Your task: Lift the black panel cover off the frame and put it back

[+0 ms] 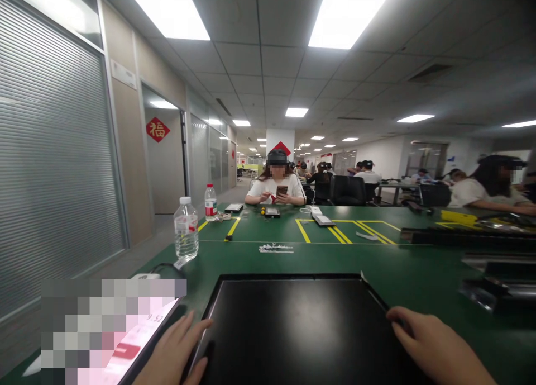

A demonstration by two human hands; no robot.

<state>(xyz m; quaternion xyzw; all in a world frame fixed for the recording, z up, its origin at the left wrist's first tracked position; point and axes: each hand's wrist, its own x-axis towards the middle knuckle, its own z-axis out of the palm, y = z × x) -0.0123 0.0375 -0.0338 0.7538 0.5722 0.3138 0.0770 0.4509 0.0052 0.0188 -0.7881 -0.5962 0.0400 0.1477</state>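
Note:
A flat black monitor (305,332) with a thin dark frame lies screen up in front of me on the green table, its near edge cut off by the picture's bottom. My left hand (178,346) is at its left edge, fingers over the frame and thumb lower down. At the right edge, my right hand (429,334) pinches the frame between thumb and curled fingers. Left of my left hand is a lit screen (144,332) showing a time, largely covered by pixel blocks. Whatever lies under the monitor is hidden.
Two water bottles (186,231) stand at the table's left side. White scraps (276,248) lie beyond the monitor. Dark long parts (498,287) occupy the right side. Across the table (238,256) a seated person (276,184) holds a phone; another person (481,186) sits at right.

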